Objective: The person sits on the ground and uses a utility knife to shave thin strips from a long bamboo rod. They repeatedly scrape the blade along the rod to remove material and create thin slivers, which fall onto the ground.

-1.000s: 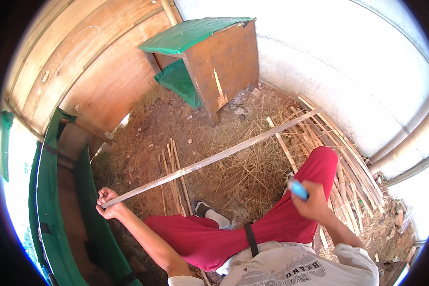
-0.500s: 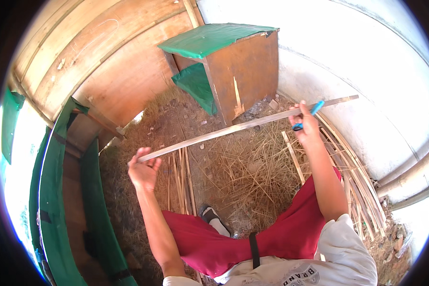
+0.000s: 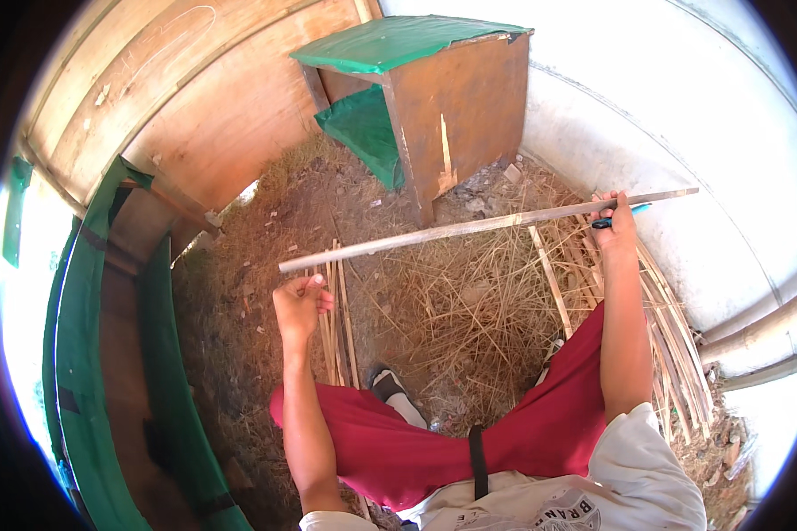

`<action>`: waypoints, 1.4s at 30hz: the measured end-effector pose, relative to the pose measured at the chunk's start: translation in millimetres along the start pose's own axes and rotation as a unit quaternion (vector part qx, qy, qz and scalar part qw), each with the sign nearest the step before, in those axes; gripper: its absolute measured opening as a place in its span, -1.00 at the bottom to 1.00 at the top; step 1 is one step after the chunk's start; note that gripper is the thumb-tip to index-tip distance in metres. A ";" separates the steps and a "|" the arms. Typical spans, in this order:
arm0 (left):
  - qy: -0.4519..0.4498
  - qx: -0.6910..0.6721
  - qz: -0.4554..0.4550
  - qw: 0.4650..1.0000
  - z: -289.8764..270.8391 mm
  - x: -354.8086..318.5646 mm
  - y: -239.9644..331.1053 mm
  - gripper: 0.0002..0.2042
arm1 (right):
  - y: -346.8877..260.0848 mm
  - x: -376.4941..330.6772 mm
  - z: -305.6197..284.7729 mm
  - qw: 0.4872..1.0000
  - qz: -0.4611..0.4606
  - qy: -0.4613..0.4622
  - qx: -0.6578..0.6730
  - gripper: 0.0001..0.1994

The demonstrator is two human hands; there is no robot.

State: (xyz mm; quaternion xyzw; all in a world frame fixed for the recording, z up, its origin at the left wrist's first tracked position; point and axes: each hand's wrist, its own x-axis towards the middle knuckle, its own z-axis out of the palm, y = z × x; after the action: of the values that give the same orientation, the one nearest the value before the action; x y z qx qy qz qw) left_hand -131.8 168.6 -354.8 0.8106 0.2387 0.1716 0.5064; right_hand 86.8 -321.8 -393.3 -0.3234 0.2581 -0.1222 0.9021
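A long, thin bamboo strip [image 3: 434, 232] stretches across the view, its right end tilted a little higher than its left. Close to that right end, my right hand [image 3: 620, 226] grips it. The same hand also has a slim blue pen-like tool [image 3: 604, 223] between its fingers, partly hidden by them. Just below the strip's left end is my left hand [image 3: 297, 306], its fingers curled in and apparently off the strip. I see nothing held in it.
Several loose strips [image 3: 341, 327] lie left of my feet, and a larger bundle [image 3: 677, 341] is at my right. Straw [image 3: 469, 310] covers the ground ahead. A wooden box with a green cover [image 3: 460, 115] stands beyond. Green-edged wooden troughs [image 3: 97, 372] run along the left.
My left hand has come off the strip's left end and now sits lower and curled. My right hand has moved right with the strip and the blue tool, and the strip shifted right.
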 end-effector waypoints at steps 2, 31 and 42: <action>0.036 0.027 0.006 0.999 -0.8 -7.6 8.1 -0.77 | 2.7 4.8 -5.3 1.000 0.001 -0.003 0.025 -0.69; 0.050 0.268 0.453 0.849 59.7 -41.1 -3.3 -0.75 | 52.3 -94.4 25.2 0.951 -0.025 -0.266 -0.155 -0.63; -0.008 0.248 0.382 0.890 62.5 -50.9 0.2 -0.93 | 55.9 -86.1 18.5 0.957 -0.079 -0.201 -0.194 -0.69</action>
State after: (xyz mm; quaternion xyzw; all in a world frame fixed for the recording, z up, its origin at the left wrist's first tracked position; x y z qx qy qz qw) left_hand -141.3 93.8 -383.2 0.9400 -0.0586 0.2801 0.1860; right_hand 27.8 -236.3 -384.0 -0.5293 0.0639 -0.0734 0.8428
